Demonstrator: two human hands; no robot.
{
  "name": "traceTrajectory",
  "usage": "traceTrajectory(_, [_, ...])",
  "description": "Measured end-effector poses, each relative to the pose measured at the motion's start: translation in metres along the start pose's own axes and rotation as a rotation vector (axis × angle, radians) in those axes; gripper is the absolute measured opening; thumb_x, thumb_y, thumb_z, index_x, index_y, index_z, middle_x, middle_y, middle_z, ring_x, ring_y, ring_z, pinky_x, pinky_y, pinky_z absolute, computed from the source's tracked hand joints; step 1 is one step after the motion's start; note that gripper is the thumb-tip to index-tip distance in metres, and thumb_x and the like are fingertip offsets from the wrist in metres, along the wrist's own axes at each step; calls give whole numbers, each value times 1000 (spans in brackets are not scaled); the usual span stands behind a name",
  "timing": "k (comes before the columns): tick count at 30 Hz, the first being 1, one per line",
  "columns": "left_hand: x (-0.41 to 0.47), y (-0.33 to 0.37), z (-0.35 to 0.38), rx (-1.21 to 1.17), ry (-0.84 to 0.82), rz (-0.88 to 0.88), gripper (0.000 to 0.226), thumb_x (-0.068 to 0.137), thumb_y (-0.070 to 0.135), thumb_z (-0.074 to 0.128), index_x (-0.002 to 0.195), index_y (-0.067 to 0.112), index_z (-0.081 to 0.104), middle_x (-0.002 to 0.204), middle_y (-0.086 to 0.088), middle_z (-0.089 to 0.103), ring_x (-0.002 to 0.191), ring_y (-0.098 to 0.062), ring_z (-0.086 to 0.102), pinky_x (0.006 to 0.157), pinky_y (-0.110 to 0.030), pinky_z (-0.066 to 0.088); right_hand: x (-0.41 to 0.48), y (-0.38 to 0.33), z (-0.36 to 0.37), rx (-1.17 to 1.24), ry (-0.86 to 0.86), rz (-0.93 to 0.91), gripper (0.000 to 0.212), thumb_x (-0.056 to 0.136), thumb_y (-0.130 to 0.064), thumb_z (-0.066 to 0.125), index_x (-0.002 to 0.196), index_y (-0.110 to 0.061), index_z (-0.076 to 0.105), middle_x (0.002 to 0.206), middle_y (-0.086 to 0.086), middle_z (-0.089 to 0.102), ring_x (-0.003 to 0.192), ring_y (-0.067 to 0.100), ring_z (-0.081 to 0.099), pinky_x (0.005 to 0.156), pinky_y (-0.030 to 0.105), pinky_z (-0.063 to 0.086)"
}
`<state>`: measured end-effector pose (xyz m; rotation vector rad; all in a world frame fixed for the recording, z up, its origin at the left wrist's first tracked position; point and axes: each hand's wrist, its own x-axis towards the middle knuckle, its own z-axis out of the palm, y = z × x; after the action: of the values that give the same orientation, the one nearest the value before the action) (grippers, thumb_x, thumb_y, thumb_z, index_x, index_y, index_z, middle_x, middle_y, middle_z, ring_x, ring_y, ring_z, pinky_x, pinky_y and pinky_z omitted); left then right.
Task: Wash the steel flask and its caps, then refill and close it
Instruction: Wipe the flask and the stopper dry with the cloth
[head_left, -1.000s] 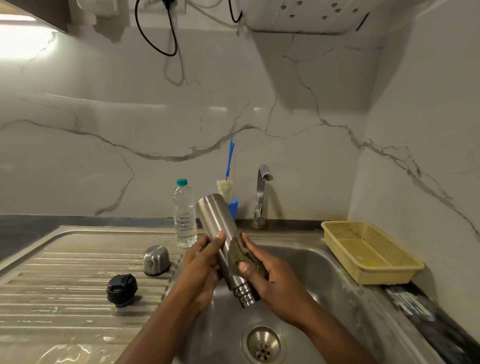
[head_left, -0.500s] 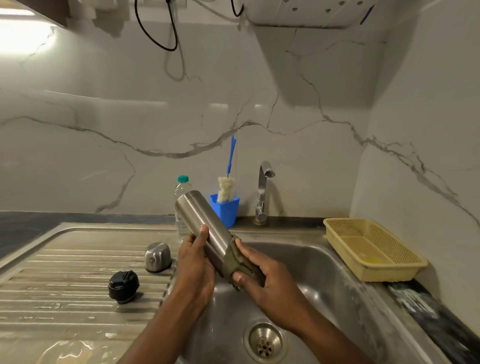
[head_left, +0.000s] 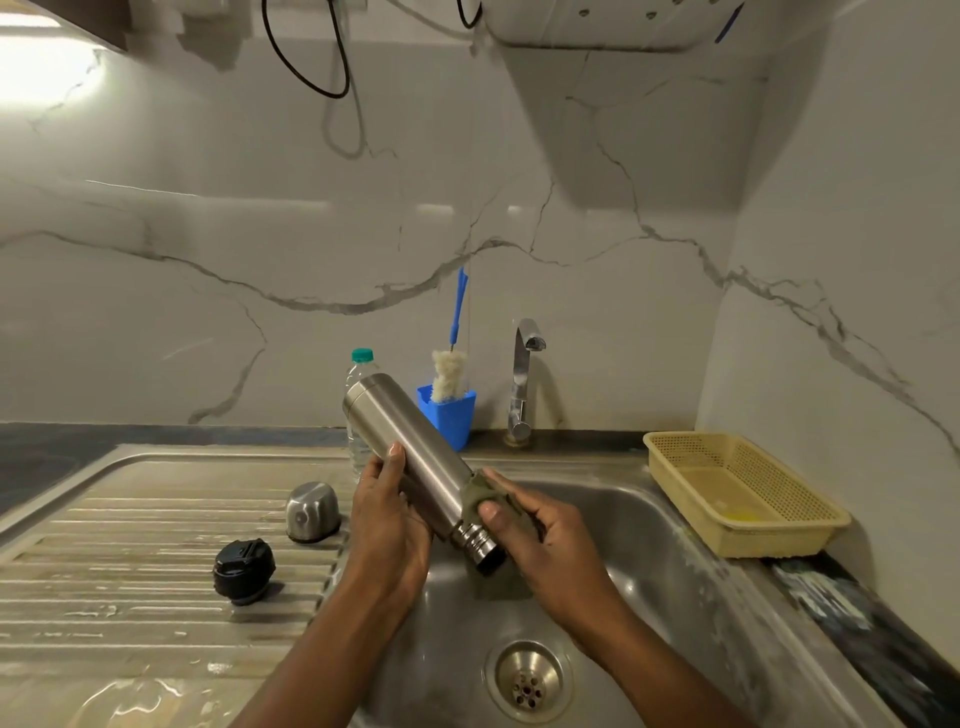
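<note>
The steel flask (head_left: 410, 452) is tilted over the sink basin (head_left: 649, 561), base up to the left and open threaded mouth down to the right. My left hand (head_left: 387, 519) grips its body from below. My right hand (head_left: 540, 540) holds a green scrub pad (head_left: 475, 501) wrapped around the flask's neck, thumb pressing on it. The steel outer cap (head_left: 312, 512) and the black inner cap (head_left: 244, 570) sit apart on the ribbed drainboard (head_left: 130, 545) to the left.
A plastic water bottle (head_left: 358, 374) stands behind the flask. A blue holder (head_left: 449, 415) with a bottle brush (head_left: 451, 376) is beside the tap (head_left: 522, 379). A yellow basket (head_left: 743, 493) sits on the right counter. The drain (head_left: 529, 680) lies below my hands.
The flask has tilted further, its base swinging left and its neck coming back into sight. My right hand with the pad has slid along the neck.
</note>
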<state>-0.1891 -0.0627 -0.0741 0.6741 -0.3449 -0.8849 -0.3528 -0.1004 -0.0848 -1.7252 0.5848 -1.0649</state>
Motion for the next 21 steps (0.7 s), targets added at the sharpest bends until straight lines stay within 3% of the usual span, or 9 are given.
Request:
traceTrajectory(3, [-1, -2, 0, 11, 11, -20, 42, 108, 32, 55, 143, 9, 52, 133, -24, 66, 126, -37, 66, 104, -55, 55, -1, 2, -2, -90, -36, -62, 48, 97, -11, 72, 142, -24, 62, 126, -21, 72, 120, 0, 66, 95, 17, 54])
traceTrajectory(7, [6, -7, -3, 22, -21, -96, 79, 89, 47, 72, 150, 4, 46, 137, -27, 65, 129, -39, 65, 112, -58, 49, -2, 1, 3, -148, -104, -100, 55, 98, -12, 71, 148, -29, 55, 152, -19, 53, 141, -7, 44, 115, 17, 39])
traceTrajectory(9, [4, -8, -3, 81, -52, -128, 74, 94, 47, 67, 150, 5, 45, 137, -27, 66, 129, -40, 64, 112, -59, 49, -2, 1, 5, -137, -126, -81, 57, 102, -17, 67, 153, -32, 48, 157, -18, 47, 144, -7, 41, 119, 22, 37])
traceTrajectory(11, [-3, -9, 0, 145, -127, -139, 60, 103, 43, 59, 149, 6, 46, 135, -27, 66, 128, -42, 64, 108, -59, 52, -1, 2, 5, -78, -130, -47, 59, 105, -23, 62, 157, -38, 40, 157, -17, 49, 140, -3, 48, 115, 26, 44])
traceTrajectory(15, [-12, -16, 6, 325, -259, -88, 38, 104, 31, 62, 135, 12, 53, 117, -19, 74, 102, -33, 74, 90, -52, 62, 1, -1, 1, 51, -91, 0, 60, 105, -34, 55, 155, -56, 30, 155, -21, 46, 133, -5, 54, 102, 23, 53])
traceTrajectory(18, [-21, -17, 9, 441, -360, -86, 35, 103, 31, 61, 134, 14, 58, 120, -17, 74, 106, -31, 75, 93, -49, 61, 4, 0, -2, 47, -15, -50, 60, 106, -38, 53, 155, -59, 27, 165, -24, 32, 148, -3, 37, 121, 35, 39])
traceTrajectory(21, [-25, -20, 6, 475, -438, -119, 36, 102, 28, 61, 135, 14, 62, 128, -19, 71, 116, -33, 71, 103, -50, 57, 8, -4, -8, 29, 78, -79, 59, 106, -38, 51, 154, -62, 26, 164, -29, 29, 148, -6, 33, 124, 35, 34])
